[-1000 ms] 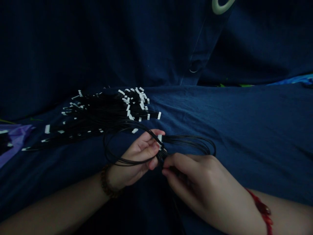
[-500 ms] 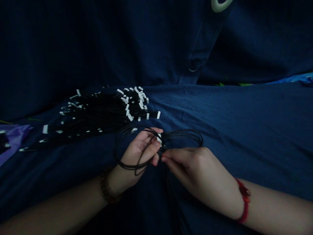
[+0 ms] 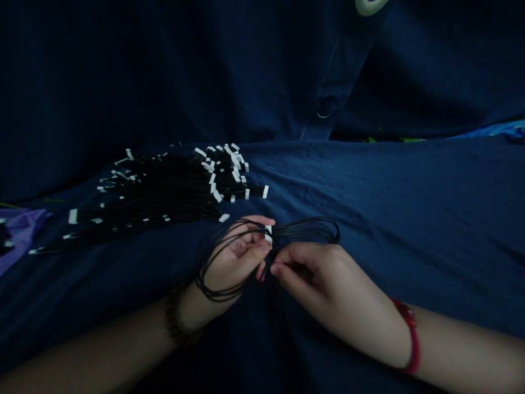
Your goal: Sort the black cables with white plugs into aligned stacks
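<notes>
Black wire harness (image 3: pixel 295 225), held up over the blue cloth (image 3: pixel 418 208), should handle light and springy, I judge, best gripped at the white connector (image 3: pixel 268 236) where my left hand (image 3: pixel 235 264) is clamped, while my right hand (image 3: pixel 328 287) pinches strands just below, their trailing ends lost to me in the dark.

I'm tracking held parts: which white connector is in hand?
The connector pinched in the left hand; most other connectors lie beyond it, with the black cable pile.
</notes>
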### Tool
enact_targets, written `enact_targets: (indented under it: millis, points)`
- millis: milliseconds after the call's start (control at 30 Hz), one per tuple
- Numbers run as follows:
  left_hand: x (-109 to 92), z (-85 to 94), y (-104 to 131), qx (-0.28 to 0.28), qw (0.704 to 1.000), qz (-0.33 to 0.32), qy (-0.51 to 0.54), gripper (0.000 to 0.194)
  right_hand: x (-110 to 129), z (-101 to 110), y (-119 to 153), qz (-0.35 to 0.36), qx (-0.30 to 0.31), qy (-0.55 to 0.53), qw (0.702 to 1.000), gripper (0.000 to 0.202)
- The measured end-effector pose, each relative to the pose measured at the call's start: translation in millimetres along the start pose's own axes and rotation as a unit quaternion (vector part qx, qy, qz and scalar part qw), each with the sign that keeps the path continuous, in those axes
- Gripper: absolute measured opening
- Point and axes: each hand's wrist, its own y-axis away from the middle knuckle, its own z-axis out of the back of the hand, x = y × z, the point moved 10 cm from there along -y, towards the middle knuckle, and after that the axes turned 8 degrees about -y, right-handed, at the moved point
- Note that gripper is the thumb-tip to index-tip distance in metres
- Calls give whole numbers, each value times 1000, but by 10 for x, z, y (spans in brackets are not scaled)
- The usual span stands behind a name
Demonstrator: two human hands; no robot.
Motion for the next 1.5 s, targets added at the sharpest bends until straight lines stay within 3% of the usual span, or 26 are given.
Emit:
enact_targets:
  millis: [133,333,600,933,1300,1400,1500]
  points:
    - [70,-2,-20,8,1000,22,21,26,-91,9,-28,-39,3,30,999,17]
    - [178,20,-15,-3,996,85,33,34,-222,-28,-66,-61,23,-9,998,17]
    - [134,15,-3,0,998,58,18,29,-176,-65,-42,-53,32,17,998,20]
    - [145,-8,-5,7,997,75,27,34,-326,-63,-31,-130,77,-124,981,23]
    - [153,7,-16,-5,997,80,25,36,-98,86,-72,-27,36,89,995,22]
    - [138,-2,-21,-3,997,74,20,35,-175,52,-80,-67,54,12,996,21]
    - [146,-27,-12,17,997,71,38,33,-370,44,-49,-188,73,-161,966,12]
